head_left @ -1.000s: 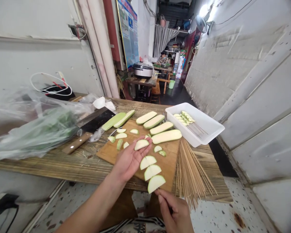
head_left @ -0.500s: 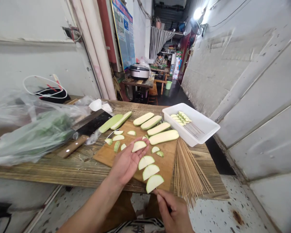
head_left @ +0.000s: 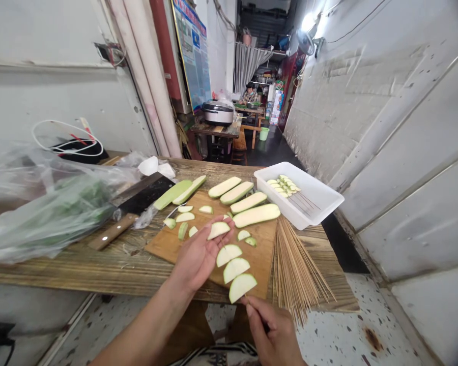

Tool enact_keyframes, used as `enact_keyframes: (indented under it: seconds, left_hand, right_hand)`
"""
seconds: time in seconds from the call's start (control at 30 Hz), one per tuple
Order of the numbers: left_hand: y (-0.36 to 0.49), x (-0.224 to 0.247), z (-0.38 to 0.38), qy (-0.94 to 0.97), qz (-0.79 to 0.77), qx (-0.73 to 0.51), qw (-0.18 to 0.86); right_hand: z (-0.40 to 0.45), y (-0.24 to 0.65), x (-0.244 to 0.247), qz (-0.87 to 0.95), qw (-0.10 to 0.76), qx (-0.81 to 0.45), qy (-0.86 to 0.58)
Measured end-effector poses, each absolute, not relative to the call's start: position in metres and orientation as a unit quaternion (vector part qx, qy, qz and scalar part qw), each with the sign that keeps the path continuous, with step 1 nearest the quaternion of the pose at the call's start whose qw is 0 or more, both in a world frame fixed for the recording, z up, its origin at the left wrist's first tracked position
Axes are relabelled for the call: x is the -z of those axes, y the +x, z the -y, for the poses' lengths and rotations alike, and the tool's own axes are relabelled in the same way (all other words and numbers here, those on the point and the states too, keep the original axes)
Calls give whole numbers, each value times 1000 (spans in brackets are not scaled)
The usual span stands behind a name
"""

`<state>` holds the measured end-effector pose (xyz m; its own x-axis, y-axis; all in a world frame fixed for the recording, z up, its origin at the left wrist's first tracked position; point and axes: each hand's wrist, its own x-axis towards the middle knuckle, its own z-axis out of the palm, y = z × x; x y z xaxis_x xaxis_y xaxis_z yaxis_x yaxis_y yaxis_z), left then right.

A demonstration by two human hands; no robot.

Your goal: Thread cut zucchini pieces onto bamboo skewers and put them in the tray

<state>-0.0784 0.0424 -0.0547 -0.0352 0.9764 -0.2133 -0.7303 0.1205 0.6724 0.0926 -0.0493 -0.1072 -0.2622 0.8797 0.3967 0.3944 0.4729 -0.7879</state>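
Observation:
My right hand (head_left: 273, 325) pinches the lower end of a thin bamboo skewer near the table's front edge. Three half-moon zucchini slices (head_left: 236, 270) are threaded along it, spaced apart, with white flesh and a green rim. Palm up over the cutting board (head_left: 209, 203), my left hand (head_left: 200, 251) holds another zucchini slice (head_left: 219, 230) on its fingers, at the skewer's far end. Whether the tip has entered that slice, I cannot tell. Loose cut pieces (head_left: 185, 217) lie on the board around my left hand. Several zucchini halves (head_left: 256, 215) rest along its far side.
A fan of bamboo skewers (head_left: 295, 269) lies right of the board. Behind it a white tray (head_left: 320, 195) holds finished skewers. At left are a cleaver (head_left: 145, 195) and a plastic bag of greens (head_left: 72, 208). A person (head_left: 251, 94) sits far back.
The view has shifted very slightly. Both hands, the skewer and its slices keep nearly the same positions.

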Motion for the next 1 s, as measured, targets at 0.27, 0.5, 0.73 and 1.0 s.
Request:
enact_keyframes:
  seconds: [0.27, 0.5, 0.73, 1.0]
  left_hand:
    - [-75, 55, -40, 187, -356, -636, 659]
    - [-74, 54, -39, 204, -383, -616, 658]
    - [-74, 51, -40, 174, -395, -608, 667]
    - [-67, 47, -39, 178, -428, -618, 635]
  right_hand:
    - [52, 87, 103, 721, 434, -301, -447]
    - [54, 87, 104, 723, 428, -302, -450]
    - [52, 88, 101, 732, 425, -314, -430]
    - [52, 87, 99, 737, 430, -300, -427]
